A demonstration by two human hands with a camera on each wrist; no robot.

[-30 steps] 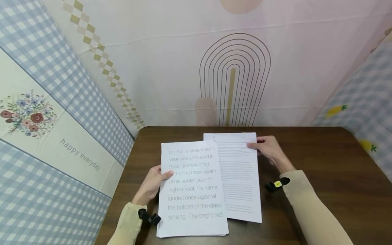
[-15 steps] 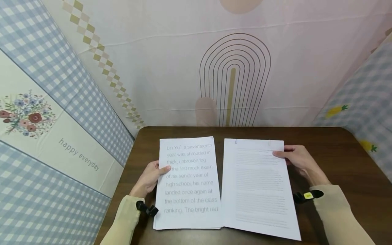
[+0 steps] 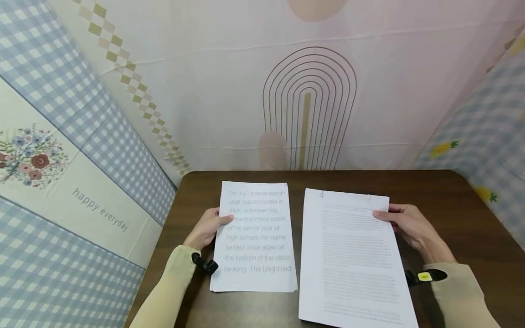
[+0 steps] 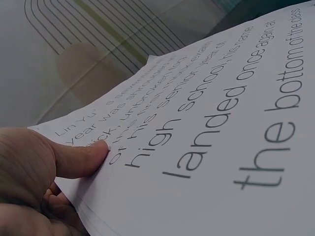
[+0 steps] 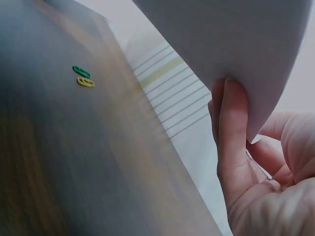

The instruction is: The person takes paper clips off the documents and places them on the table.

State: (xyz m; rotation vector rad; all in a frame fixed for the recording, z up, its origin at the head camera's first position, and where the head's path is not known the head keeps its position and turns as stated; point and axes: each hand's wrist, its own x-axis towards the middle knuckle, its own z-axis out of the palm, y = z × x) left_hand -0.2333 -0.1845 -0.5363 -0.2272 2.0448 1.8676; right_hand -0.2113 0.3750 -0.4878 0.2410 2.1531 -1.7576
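My left hand (image 3: 207, 226) grips the left edge of a stack of large-print pages (image 3: 259, 250), thumb on top and fingers beneath. Over on the right, my right hand (image 3: 416, 230) pinches the upper right edge of small-print sheets (image 3: 354, 255). Two paper clips sit on the top edge of these sheets, one paper clip (image 3: 321, 194) near the left corner and another paper clip (image 3: 368, 198) farther right. The right wrist view shows the underside of the sheets (image 5: 246, 44) raised off the table, with my fingers (image 5: 233, 128) against it.
A green paper clip (image 5: 81, 72) and a yellow paper clip (image 5: 85, 82) lie on the brown table (image 3: 254, 310), seen only from the right wrist. Behind the table's far edge hangs a patterned cloth (image 3: 221, 114). Checked cloth (image 3: 106, 136) covers the left side.
My right hand has carried the small-print sheets rightward and nearer me, out from behind the large-print stack, so a gap now parts them. My left hand keeps its grip; its stack looks slightly smaller.
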